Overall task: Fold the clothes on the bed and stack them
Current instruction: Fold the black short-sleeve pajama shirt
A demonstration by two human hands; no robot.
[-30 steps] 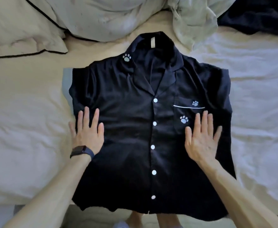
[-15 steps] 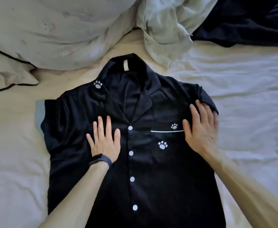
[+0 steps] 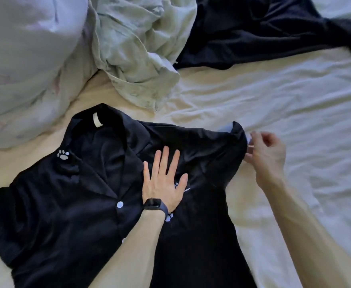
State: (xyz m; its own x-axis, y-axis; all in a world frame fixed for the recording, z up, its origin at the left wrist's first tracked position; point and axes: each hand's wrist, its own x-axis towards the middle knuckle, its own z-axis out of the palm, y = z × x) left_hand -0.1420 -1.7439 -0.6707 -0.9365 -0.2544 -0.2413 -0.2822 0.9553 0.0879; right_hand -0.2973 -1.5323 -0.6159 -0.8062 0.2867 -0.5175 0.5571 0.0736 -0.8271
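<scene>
Rumpled bed (image 3: 295,104) carries a black shirt (image 3: 66,215), left hand (image 3: 164,181) pressing its chest with straight fingers, right hand (image 3: 267,156) pinching the sleeve (image 3: 233,140) with curled fingers at two o'clock.

No readable text; shirt (image 3: 66,204) tag (image 3: 97,119) blank.

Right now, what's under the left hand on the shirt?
The left hand lies flat on the black shirt, over its chest pocket. A bit of white trim and part of a paw print peek out beside the little finger; the rest is covered.
</scene>
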